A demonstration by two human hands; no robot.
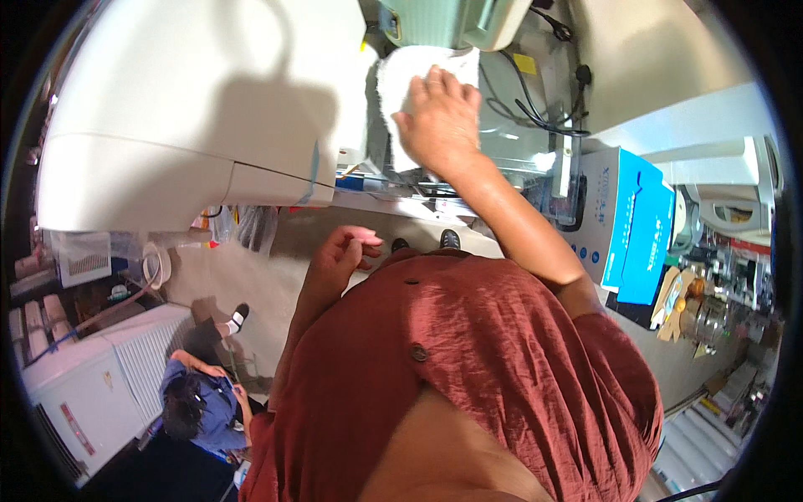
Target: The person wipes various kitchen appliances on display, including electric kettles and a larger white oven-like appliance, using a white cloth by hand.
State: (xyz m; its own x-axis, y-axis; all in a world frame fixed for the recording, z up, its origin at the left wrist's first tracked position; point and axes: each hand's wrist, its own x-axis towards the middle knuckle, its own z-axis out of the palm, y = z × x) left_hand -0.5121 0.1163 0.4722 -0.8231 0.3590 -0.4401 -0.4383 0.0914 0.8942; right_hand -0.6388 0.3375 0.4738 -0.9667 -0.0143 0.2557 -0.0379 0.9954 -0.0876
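My right hand [442, 121] lies flat on a white cloth [406, 71], its fingers spread and pressing it down. Beneath the cloth is a glass-topped counter [514, 146]. The cloth's far edge reaches a pale green machine [435, 23], of which only the lower part shows. In front of my belly, my left hand [341, 255] hangs in the air. Its fingers are loosely bent and apart from the thumb, with nothing visible in them.
A big white machine [150, 109] fills the left. Black cables [544, 117] with plugs lie at the counter's right, near a blue and white box [636, 226]. On the lower left, another person [196, 397] sits beside a white cabinet [100, 385].
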